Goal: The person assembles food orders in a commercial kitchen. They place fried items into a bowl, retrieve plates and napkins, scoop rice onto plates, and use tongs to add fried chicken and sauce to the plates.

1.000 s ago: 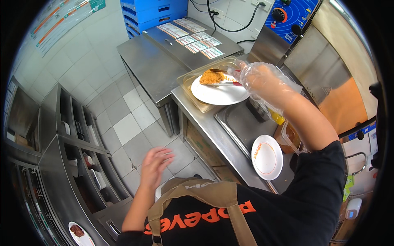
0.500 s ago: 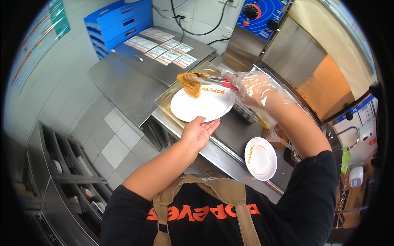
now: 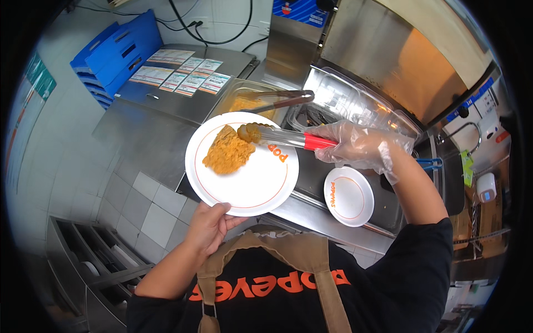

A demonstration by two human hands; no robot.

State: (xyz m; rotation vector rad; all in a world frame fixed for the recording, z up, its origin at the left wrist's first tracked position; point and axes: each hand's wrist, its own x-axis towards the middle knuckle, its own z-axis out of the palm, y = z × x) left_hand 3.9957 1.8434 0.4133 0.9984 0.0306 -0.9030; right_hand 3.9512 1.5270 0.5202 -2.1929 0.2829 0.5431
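My left hand [image 3: 210, 226] grips the near rim of a white plate [image 3: 250, 191] with an orange ring, thumb on top and fingers beneath. On the plate's left half lies a piece of breaded fried chicken [image 3: 229, 151]. My right hand [image 3: 355, 145], in a clear plastic glove, is closed round red-handled metal tongs [image 3: 288, 137]. Their tips, coated with brown crumbs, touch or hover right beside the chicken; which one I cannot tell. Behind the plate, a clear pan [image 3: 244, 104] holds more orange-brown food, and brown-handled tongs [image 3: 286, 101] lie across it.
A smaller white bowl-like dish [image 3: 348, 197] sits on the counter to the right. Clear plastic containers [image 3: 355, 105] stand behind my right hand. Printed cards [image 3: 189, 75] lie on the steel top at the far left, near stacked blue trays [image 3: 119, 55]. A steel shelf unit [image 3: 105, 272] stands low left.
The chicken, held up in the tongs before, now rests on the plate. The plate has come nearer to me and left, and the tongs have followed. The view has also shifted.
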